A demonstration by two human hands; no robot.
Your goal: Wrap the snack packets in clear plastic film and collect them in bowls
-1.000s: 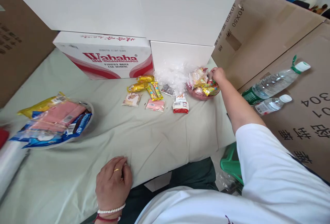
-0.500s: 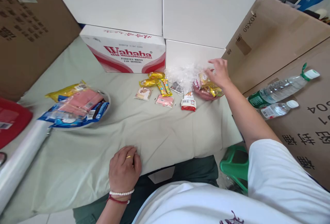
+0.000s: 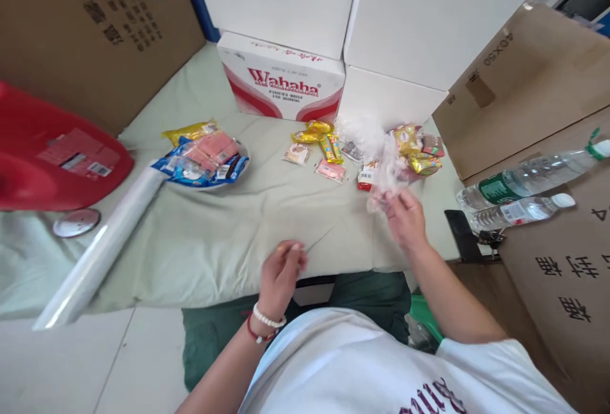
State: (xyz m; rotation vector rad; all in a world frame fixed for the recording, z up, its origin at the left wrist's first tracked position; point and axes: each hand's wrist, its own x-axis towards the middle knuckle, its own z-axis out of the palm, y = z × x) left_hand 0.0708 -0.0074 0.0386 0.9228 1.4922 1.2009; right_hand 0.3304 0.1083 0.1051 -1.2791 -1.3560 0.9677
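Note:
My right hand point(image 3: 406, 216) pinches the near end of a crumpled clear plastic film point(image 3: 388, 163). The film trails back over the snacks and partly covers a bowl heaped with yellow snack packets point(image 3: 424, 161); the bowl itself is mostly hidden. My left hand point(image 3: 282, 268) is loosely curled above the cloth near the table's front edge, with nothing visible in it. Between the film and the middle of the table lie yellow wrapped snacks point(image 3: 332, 147), a pink packet point(image 3: 331, 171), a beige packet point(image 3: 297, 153) and a red-and-white packet point(image 3: 366, 177).
At left, a white bowl point(image 3: 244, 171) holds blue, pink and yellow packages. A roll of plastic film point(image 3: 102, 246), a round lid point(image 3: 76, 222) and a red container point(image 3: 61, 153) are farther left. A Wahaha carton point(image 3: 286, 87) stands behind; two water bottles point(image 3: 524, 176) are at right.
My right hand has come back from the right bowl toward me, pulling the clear film along. My left hand has lifted off the cloth. The view has shifted left.

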